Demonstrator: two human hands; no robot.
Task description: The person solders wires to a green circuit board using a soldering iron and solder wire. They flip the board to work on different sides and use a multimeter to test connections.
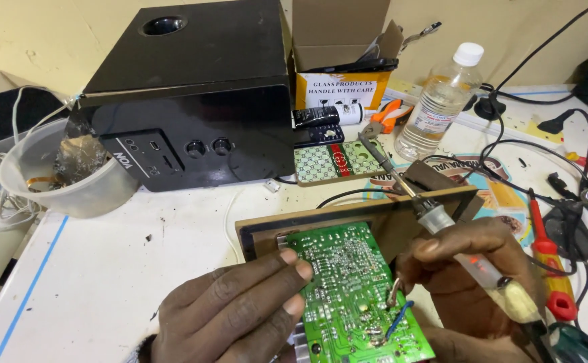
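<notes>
The left hand (240, 309) pinches the left edge of a green circuit board (348, 296) between thumb and fingers, holding it tilted over a brown wooden panel (307, 222) on the white table (173, 228). The right hand (469, 269) is closed around a soldering iron (442, 222), tip pointing up and away from the board, with a black speaker box (193, 101) and clear plastic bottle (438, 101) behind

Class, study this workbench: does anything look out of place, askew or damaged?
Yes. The green circuit board lies bare and tilted on a wooden panel, outside any casing. Cables tangle across the table's right side, and the cardboard box has a torn flap.
</notes>
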